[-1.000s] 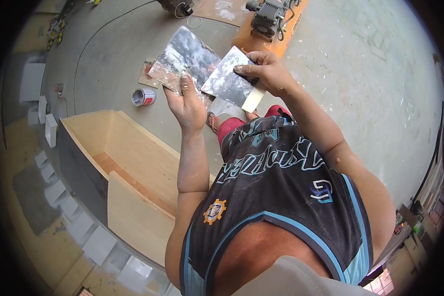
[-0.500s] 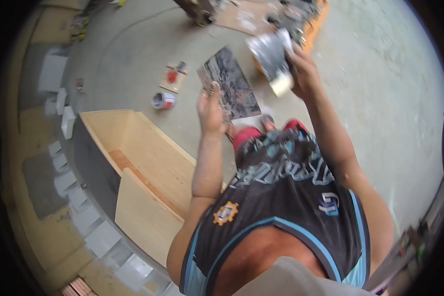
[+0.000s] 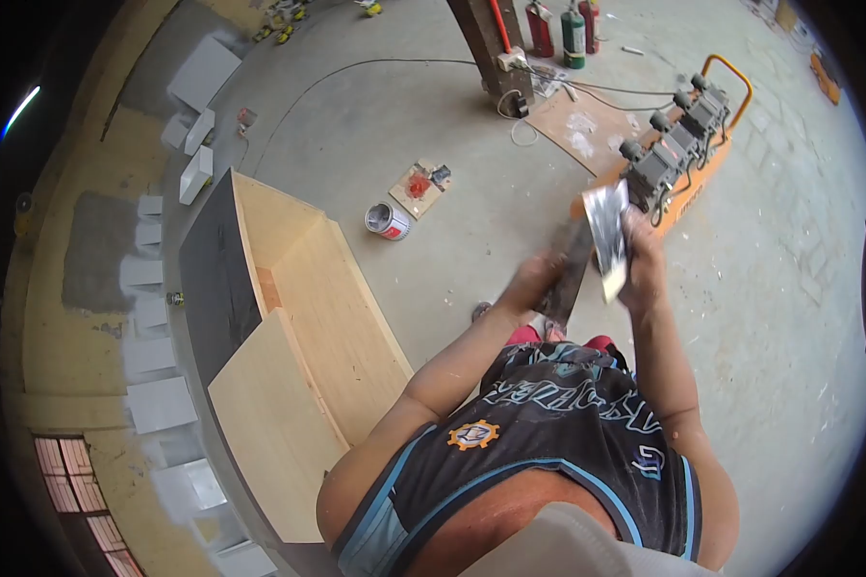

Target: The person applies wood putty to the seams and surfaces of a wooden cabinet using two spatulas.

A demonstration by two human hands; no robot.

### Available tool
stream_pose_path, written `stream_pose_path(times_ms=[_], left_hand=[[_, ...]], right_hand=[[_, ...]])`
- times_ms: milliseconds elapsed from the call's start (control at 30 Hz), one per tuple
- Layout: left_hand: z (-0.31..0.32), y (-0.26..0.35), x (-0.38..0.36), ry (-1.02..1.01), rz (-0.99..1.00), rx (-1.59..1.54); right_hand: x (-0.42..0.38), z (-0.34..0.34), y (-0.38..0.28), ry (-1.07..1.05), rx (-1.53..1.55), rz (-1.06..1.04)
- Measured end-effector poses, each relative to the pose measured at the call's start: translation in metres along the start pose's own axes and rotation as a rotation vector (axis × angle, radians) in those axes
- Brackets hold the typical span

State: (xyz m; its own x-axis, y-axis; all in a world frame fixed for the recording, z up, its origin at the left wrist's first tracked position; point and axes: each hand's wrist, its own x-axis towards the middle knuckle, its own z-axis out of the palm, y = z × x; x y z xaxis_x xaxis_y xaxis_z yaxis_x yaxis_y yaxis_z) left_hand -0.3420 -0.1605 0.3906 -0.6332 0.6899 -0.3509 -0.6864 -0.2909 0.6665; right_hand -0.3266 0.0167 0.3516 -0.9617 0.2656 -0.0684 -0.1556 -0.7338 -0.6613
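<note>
Holding two putty tools up in front of the chest, both hands close together above the concrete floor (image 3: 779, 317). Left hand (image 3: 529, 286) closed around the lower edge of a dark flat metal plate (image 3: 570, 274), seen nearly edge-on, tilted. Right hand (image 3: 641, 260) closed on the pale handle of a wide putty knife (image 3: 606, 226); its smeared silvery blade points up and away. Knife blade sits just beside or against the top of the plate; exact contact cannot be told because of motion blur. Both tools are held in the air, not resting on anything.

Person wears a dark sleeveless jersey (image 3: 558, 433) with light blue trim and red shorts. To the left on the floor stands an open plywood cabinet box (image 3: 298, 279), pale wood inside, dark outer face. Small open paint can (image 3: 387, 221) on the floor beyond the box, a small cardboard piece (image 3: 416, 188) with red smear near it. Orange air compressor (image 3: 678, 159) behind the hands. Wooden post (image 3: 486, 48) further back with cables at its base, two bottles (image 3: 558, 29) beside it. White painted blocks (image 3: 159, 404) lie along the left edge.
</note>
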Motion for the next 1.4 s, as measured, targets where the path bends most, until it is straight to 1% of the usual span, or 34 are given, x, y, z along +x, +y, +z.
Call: stream_pose_path(times_ms=[33,67,100,133,167,200,233,267,300,333,367,433,467,500,567,600,633,700,733,767,833,933,967,1033,1067,1133,1167,1200,1233,1267,1300,1333,1367,1400], left_hand=[[-0.005,0.000,0.008,0.239,-0.023,0.025],[-0.008,0.002,0.019,0.474,-0.057,0.060],[-0.018,0.001,0.020,0.535,0.057,0.077],[-0.083,-0.022,0.049,0.371,0.110,-0.201],[-0.083,-0.013,0.048,0.270,0.225,-0.143],[-0.076,-0.005,0.044,0.167,0.344,-0.094],[-0.067,-0.002,0.043,0.154,0.417,-0.027],[-0.058,0.001,0.043,0.140,0.506,0.042],[-0.051,0.002,0.043,0.146,0.487,0.035],[-0.047,0.006,0.042,0.148,0.527,0.086],[-0.044,0.010,0.040,0.151,0.570,0.137],[-0.044,0.015,0.035,0.172,0.552,0.136],[-0.048,0.018,0.038,0.161,0.583,0.212],[-0.051,0.019,0.040,0.148,0.615,0.289],[-0.058,0.022,0.040,0.131,0.581,0.284],[-0.060,0.025,0.042,0.115,0.624,0.331],[-0.061,0.029,0.044,0.098,0.671,0.381],[-0.064,0.031,0.043,0.147,0.697,0.419],[-0.071,0.032,0.044,0.240,0.761,0.469],[-0.067,0.032,0.052,0.338,0.822,0.521],[-0.075,0.035,0.057,0.324,0.836,0.503],[-0.081,0.021,0.051,0.290,0.750,0.578],[-0.080,0.021,0.047,0.219,0.635,0.592],[-0.073,0.025,0.042,0.071,0.418,0.613],[-0.072,0.027,0.039,0.024,0.366,0.619],[-0.076,0.018,0.038,0.027,0.342,0.593],[-0.078,0.015,0.037,0.030,0.326,0.575],[-0.068,0.009,0.036,0.084,0.352,0.442],[-0.065,0.003,0.039,0.089,0.351,0.450],[-0.064,0.003,0.037,0.107,0.375,0.465],[-0.065,0.002,0.037,0.124,0.397,0.478],[-0.066,0.004,0.036,0.115,0.342,0.448],[-0.068,0.004,0.033,0.111,0.339,0.445],[-0.068,0.005,0.028,0.049,0.274,0.503]], right_hand=[[0.007,-0.006,-0.004,0.025,-0.024,-0.117],[0.011,-0.009,-0.006,0.065,-0.216,-0.256],[0.011,-0.015,-0.007,0.122,-0.417,-0.384],[0.014,-0.019,-0.004,0.152,-0.548,-0.460],[0.015,-0.020,0.004,0.182,-0.685,-0.526],[0.010,-0.019,0.011,0.217,-0.748,-0.516],[0.005,-0.013,0.020,0.235,-0.806,-0.505],[0.001,-0.006,0.028,0.207,-0.833,-0.557],[0.000,0.001,0.033,0.165,-0.857,-0.610],[0.000,0.007,0.039,0.131,-0.817,-0.668],[-0.001,0.006,0.036,0.130,-0.817,-0.657],[-0.002,0.003,0.026,-0.077,-1.239,-0.513],[0.000,0.000,0.025,-0.123,-1.175,-0.343],[0.001,0.000,0.021,-0.122,-1.180,-0.333],[0.004,0.005,0.010,-0.380,-1.283,-0.205],[0.006,0.001,0.009,-0.513,-1.383,-0.156],[0.009,-0.004,0.013,-0.515,-1.384,-0.153],[0.012,-0.023,0.035,-0.501,-1.099,-0.036],[0.014,-0.034,0.046,-0.374,-1.022,0.034],[0.017,-0.047,0.046,-0.228,-0.966,-0.026],[0.015,-0.039,0.047,-0.081,-0.542,0.093],[0.017,-0.027,0.050,0.021,-0.592,0.165],[0.017,-0.021,0.044,0.028,-0.648,0.222],[0.020,-0.027,0.044,0.037,-0.530,0.223],[0.022,-0.027,0.046,0.048,-0.533,0.224],[0.028,-0.024,0.050,0.107,-0.244,0.080],[0.030,-0.024,0.054,0.102,-0.246,0.080],[0.031,-0.024,0.060,0.111,-0.381,0.068],[0.031,-0.028,0.063,0.121,-0.508,0.056],[0.031,-0.027,0.063,0.075,-0.529,0.041],[0.032,-0.026,0.059,0.080,-0.526,0.044],[0.034,-0.027,0.051,0.011,-0.477,-0.006],[0.033,-0.029,0.047,-0.059,-0.433,-0.062],[0.036,-0.036,0.045,-0.130,-0.522,-0.140]])
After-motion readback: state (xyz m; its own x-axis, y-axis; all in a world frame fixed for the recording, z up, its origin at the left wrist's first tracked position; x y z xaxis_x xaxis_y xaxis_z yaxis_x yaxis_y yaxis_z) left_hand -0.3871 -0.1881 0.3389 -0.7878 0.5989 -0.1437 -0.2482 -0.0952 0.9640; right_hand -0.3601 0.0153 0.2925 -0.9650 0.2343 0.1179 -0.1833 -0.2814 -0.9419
